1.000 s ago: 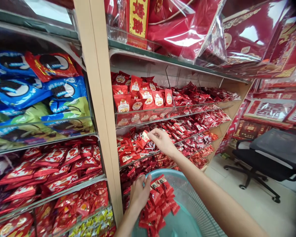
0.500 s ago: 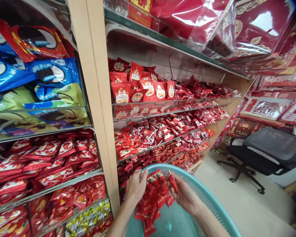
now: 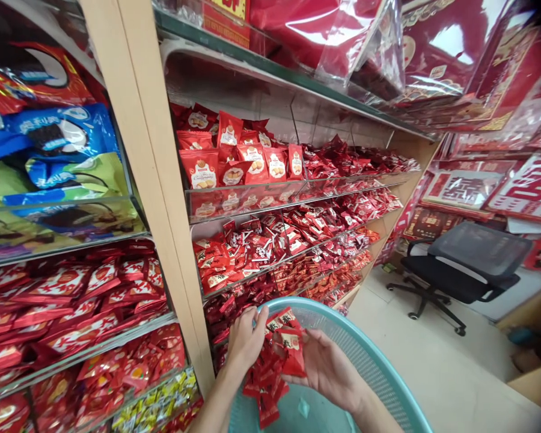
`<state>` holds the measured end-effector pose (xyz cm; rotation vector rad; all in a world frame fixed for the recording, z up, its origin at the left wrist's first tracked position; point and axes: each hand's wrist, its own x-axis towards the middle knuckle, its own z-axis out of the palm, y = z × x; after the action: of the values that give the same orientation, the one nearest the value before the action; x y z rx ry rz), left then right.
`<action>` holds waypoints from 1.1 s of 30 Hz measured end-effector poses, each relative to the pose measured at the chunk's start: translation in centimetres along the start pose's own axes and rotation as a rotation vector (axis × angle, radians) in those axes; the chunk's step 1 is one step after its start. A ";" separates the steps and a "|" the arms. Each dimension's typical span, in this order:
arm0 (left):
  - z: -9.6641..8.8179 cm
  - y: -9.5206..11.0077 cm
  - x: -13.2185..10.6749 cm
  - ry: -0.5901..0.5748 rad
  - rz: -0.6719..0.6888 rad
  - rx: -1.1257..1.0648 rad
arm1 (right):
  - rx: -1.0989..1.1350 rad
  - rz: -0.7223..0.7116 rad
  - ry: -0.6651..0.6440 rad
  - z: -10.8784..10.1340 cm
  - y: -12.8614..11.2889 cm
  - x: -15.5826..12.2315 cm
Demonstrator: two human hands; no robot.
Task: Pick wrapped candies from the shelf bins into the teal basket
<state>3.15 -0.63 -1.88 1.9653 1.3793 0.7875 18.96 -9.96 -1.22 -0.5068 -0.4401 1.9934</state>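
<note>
- Right hand (image 3: 334,368), loosely open, sits under red packets (image 3: 293,353), apparently supporting them.
- Left hand (image 3: 247,340) curls at the basket (image 3: 393,357), its hold hidden from me.

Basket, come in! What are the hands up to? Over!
Left hand at basket rim, grip unclear. Right hand touching red packets. Chair off to the side, not in the way.
</note>
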 end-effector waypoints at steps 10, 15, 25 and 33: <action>0.3 0.2 0.0 -0.003 0.015 0.010 | -0.069 -0.017 0.091 -1.8 1.0 -0.2; 0.3 0.2 -0.1 0.003 0.031 -0.003 | -0.160 -0.026 0.151 -1.2 1.4 -0.4; 0.6 0.7 0.0 -0.011 0.028 -0.004 | 0.028 0.059 0.220 -1.7 2.5 -0.1; 0.7 0.6 -0.1 -0.022 0.044 -0.015 | 0.035 0.059 0.031 -0.8 2.6 -0.2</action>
<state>4.04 -1.00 -1.88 1.9927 1.3176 0.7919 17.57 -11.23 -3.17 -0.5339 -0.3739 2.0436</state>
